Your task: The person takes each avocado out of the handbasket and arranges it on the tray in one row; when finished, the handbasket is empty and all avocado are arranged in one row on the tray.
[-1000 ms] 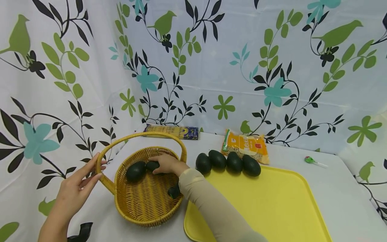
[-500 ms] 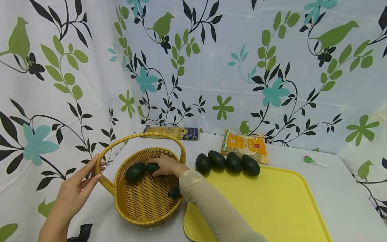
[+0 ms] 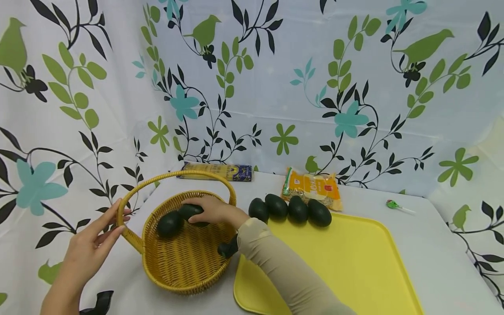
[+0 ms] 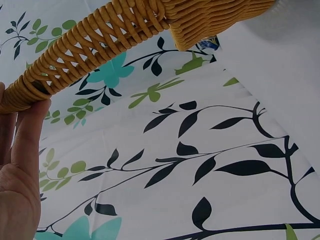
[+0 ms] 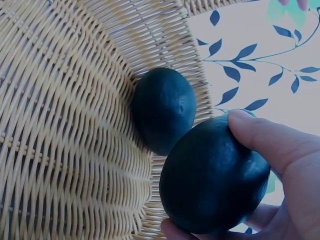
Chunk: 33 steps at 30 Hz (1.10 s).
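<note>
My left hand (image 3: 88,245) pinches the arched handle (image 3: 177,173) of a yellow wicker basket (image 3: 189,262) on its left side. In the left wrist view, fingertips (image 4: 31,117) press against the woven handle (image 4: 95,47). Inside the basket, my right hand (image 3: 212,210) grips a dark green avocado (image 3: 190,211), held near the back left wall. The right wrist view has the thumb (image 5: 265,132) on top of this avocado (image 5: 210,180) and fingers beneath it. Another avocado (image 3: 170,224) lies against the basket's left inner wall, close beside the held one.
Right of the basket lies a yellow tray (image 3: 334,262), with several avocados (image 3: 298,210) in a row along its back left edge. Behind are an orange food bag (image 3: 311,188), a blue-and-yellow packet (image 3: 216,170) and, farther right, a lollipop (image 3: 397,206). A patterned curtain hangs behind.
My right hand has raised the avocado slightly from beside the other one, and more of it shows. The left hand stays on the handle. The head view has shifted a little.
</note>
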### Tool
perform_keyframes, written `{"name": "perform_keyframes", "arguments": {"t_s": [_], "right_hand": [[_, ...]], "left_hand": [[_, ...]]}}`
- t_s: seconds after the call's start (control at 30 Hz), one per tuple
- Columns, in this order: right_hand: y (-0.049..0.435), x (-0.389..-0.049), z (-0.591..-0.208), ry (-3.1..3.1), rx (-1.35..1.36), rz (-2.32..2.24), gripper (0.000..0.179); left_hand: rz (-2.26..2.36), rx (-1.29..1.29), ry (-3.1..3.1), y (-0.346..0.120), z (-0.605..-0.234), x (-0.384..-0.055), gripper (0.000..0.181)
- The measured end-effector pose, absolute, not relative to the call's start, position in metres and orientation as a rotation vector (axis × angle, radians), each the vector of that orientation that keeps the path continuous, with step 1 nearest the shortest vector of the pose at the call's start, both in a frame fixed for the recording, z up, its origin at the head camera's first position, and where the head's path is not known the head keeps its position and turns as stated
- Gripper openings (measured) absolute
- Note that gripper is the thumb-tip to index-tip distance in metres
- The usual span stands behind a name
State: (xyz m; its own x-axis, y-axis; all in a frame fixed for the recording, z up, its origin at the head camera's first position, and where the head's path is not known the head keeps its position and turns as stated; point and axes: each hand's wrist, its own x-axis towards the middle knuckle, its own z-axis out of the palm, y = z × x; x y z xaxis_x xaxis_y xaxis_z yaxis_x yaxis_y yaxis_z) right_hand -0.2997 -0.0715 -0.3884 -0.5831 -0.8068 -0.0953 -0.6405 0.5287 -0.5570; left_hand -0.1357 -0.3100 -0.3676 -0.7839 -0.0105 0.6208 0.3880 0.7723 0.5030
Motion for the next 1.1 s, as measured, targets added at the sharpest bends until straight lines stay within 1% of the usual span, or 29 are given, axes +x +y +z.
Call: {"name": "perform_keyframes", "arguments": {"t_s": [0.3,0.57,0.77,0.9,1.1], "right_hand": [[-0.061,-0.291,-0.378,2.393,-1.232,-0.697,0.058],[-0.026,-0.276,-0.361,2.31,-1.247,-0.783,0.057],[-0.012,-0.265,-0.35,2.283,-1.318,-0.804,0.056],[0.0,-0.258,-0.344,2.27,-1.312,-0.826,0.056],[0.038,-0.249,-0.339,2.255,-1.289,-0.92,0.055]], "left_hand": [[-0.86,-0.276,-2.345,-0.308,-0.369,-0.139,0.066],[-0.854,-0.283,-2.331,-0.307,-0.367,-0.138,0.066],[-0.823,-0.257,-2.34,-0.307,-0.364,-0.137,0.067],[-0.824,-0.243,-2.353,-0.307,-0.365,-0.136,0.066],[-0.833,-0.254,-2.337,-0.307,-0.366,-0.135,0.066]]}}
